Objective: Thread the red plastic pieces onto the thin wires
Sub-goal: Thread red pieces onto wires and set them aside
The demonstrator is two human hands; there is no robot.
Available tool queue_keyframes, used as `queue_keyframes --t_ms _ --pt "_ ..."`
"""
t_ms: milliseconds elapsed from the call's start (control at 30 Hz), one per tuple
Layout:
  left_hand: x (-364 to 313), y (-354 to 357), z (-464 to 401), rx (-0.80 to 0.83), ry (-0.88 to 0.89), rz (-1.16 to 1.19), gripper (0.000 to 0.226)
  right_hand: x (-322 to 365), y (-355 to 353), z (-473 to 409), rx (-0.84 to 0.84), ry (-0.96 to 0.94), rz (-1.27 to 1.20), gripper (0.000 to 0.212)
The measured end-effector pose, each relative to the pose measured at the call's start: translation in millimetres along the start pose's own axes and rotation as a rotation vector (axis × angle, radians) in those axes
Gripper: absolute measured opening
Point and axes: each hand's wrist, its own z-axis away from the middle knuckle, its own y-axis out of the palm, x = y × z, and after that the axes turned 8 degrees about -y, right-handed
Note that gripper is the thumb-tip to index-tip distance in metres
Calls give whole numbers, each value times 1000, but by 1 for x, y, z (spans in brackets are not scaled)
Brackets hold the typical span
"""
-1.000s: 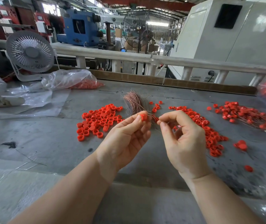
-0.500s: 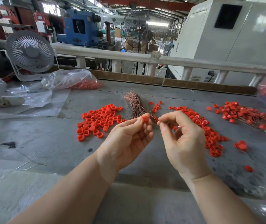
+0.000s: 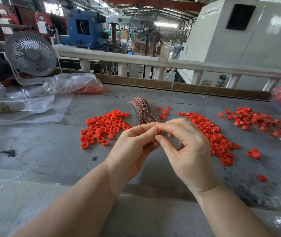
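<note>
Left hand (image 3: 132, 147) and right hand (image 3: 185, 147) pinch together before wire bundle (image 3: 142, 112).

A white desk fan (image 3: 30, 54) stood at the table's far left, beside crumpled plastic bags (image 3: 71, 82).

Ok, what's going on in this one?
A person works at a grey table. The left hand and right hand meet fingertip to fingertip, pinching something small between them, mostly hidden. Behind lies a bundle of thin copper wires, with loose red plastic pieces on either side and already threaded ones far right.
</note>
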Motion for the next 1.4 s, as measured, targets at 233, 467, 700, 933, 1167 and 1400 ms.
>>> queue_keyframes --t_ms 233,467,700,933,1167,1400 --pt "-2 4 2 -31 -24 14 17 -3 1 0 -45 22 38 13" --pt "-7 4 3 -9 -99 87 34 -7 1 0 -100 97 -33 9" --pt "-8 4 4 34 -87 97 24 -7 1 0 -113 98 -78 10" --pt "-7 3 4 41 -56 83 23 -6 1 -1 -117 103 -110 10" --pt "-6 2 4 28 -15 69 23 -4 0 -1 -118 92 -113 10" --pt "-5 4 4 14 61 42 22 -3 -1 -2 -116 110 -123 12"
